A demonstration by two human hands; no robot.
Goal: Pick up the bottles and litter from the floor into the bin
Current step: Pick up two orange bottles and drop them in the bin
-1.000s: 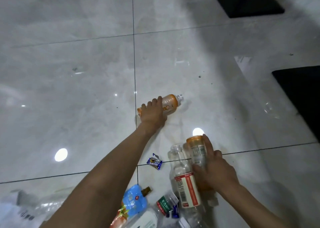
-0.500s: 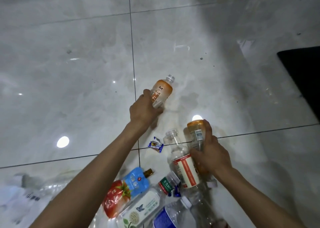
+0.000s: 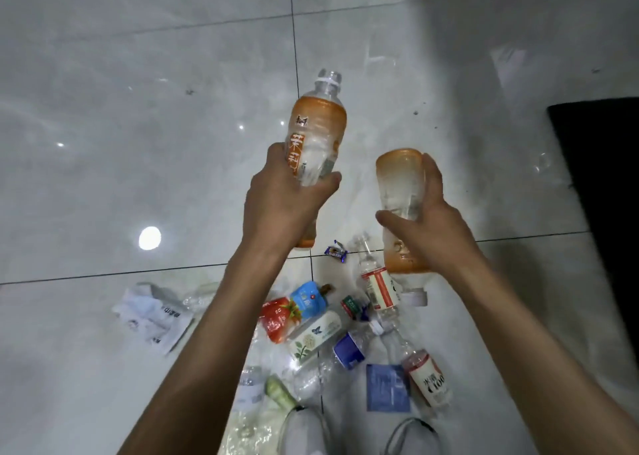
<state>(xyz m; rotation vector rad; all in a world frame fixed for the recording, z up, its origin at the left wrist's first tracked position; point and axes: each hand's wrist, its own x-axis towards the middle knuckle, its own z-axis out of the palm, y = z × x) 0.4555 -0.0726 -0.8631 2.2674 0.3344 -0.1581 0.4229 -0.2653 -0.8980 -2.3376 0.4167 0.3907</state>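
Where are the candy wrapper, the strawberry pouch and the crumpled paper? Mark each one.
candy wrapper (image 3: 335, 251): head view, on its middle, lying on the floor.
strawberry pouch (image 3: 294, 309): head view, where the red strawberry picture meets the blue part.
crumpled paper (image 3: 152, 314): head view, on its white middle.

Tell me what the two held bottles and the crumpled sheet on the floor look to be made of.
Left-hand bottle: clear thin plastic, glossy, with an orange printed wrap; the floor shows through its neck.
Right-hand bottle: likely the same, see-through with an orange wrap.
Crumpled sheet: probably white paper, matte and creased.
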